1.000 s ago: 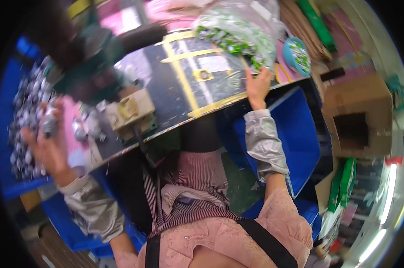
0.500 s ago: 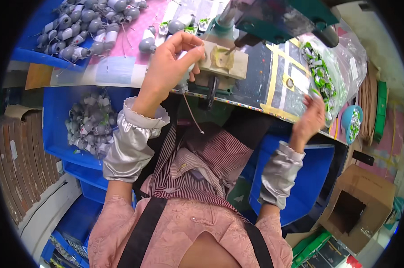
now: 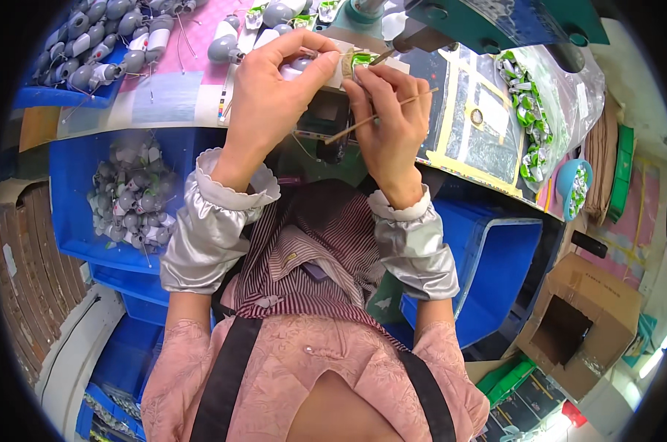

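Note:
My left hand [image 3: 267, 103] is closed, thumb and forefinger pinched together beside the small block under the press. It grips a grey-and-white bulb-shaped part [image 3: 296, 66], mostly covered by the fingers. A thin wire [image 3: 304, 149] hangs below that hand. A small green-and-silver piece [image 3: 361, 59] lies on the block. My right hand [image 3: 394, 121] has its fingertips at that piece, and a thin wooden stick [image 3: 344, 133] is held across its curled fingers. Above both hands stands the teal press [image 3: 510, 26], its metal rod reaching down near the piece.
A blue tray of grey bulb-shaped parts [image 3: 83, 44] stands at the far left, and a blue bin [image 3: 64, 199] with more is below. On the right lie a clear bag [image 3: 576, 88] of green pieces, a light-blue bowl [image 3: 569, 195] and a cardboard box [image 3: 606, 295].
My right hand has moved left from beside the bag to the block under the press. A green-and-silver piece is now on the block. My left hand stays close to it.

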`<state>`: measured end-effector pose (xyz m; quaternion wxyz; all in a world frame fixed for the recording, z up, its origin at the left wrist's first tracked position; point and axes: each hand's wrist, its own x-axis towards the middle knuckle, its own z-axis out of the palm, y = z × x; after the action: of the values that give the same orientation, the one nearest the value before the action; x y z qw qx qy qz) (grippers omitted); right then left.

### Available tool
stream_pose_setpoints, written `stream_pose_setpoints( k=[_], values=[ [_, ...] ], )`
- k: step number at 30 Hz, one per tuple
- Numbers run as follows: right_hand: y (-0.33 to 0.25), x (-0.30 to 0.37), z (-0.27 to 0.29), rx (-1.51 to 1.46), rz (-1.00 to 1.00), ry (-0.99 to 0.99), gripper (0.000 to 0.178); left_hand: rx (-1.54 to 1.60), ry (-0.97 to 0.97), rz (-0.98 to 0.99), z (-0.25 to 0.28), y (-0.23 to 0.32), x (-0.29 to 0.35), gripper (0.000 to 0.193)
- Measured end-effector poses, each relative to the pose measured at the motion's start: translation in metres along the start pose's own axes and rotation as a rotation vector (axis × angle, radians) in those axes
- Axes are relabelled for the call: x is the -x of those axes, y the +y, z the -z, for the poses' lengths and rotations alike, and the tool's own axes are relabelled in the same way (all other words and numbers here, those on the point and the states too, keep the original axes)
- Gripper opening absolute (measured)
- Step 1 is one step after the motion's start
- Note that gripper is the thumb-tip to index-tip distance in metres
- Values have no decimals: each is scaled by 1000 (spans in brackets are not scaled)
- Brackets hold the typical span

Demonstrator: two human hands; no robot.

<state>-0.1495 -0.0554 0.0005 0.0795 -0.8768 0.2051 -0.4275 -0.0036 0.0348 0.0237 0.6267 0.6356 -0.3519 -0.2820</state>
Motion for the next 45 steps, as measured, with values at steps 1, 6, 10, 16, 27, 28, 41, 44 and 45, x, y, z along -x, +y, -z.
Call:
stream_pose_setpoints(
  k=[1, 6, 10, 16, 27, 28, 41, 44, 45],
  values=[
    [8, 2, 6, -11, 35, -12, 14, 3, 2, 4, -1, -1, 0, 17],
    [23, -11, 61, -399, -523, 49, 44, -43, 2, -33, -8, 1, 2, 16],
    [84, -7, 84, -570, -741, 156, 24, -95, 48, -63, -7, 1, 4, 15],
    [143, 20, 115, -271, -790, 176, 32, -85, 30, -17, -15, -3, 9, 14],
    [147, 14, 102, -472, -941, 140, 34, -484, 9, -515, -19, -1, 29, 10],
    [131, 4, 104, -604, -993, 149, 35, -511, 8, -559, -25, 0, 33, 11],
    [26, -37, 19, -790, -824, -224, 28, -728, -36, -565, -42, -5, 48, 14],
    [30, -34, 11, -647, -657, -258, 32, -697, -21, -566, -43, -9, 47, 17],
    [28, -33, 9, -644, -656, -261, 32, -693, -19, -565, -43, -9, 47, 17]
  ],
)
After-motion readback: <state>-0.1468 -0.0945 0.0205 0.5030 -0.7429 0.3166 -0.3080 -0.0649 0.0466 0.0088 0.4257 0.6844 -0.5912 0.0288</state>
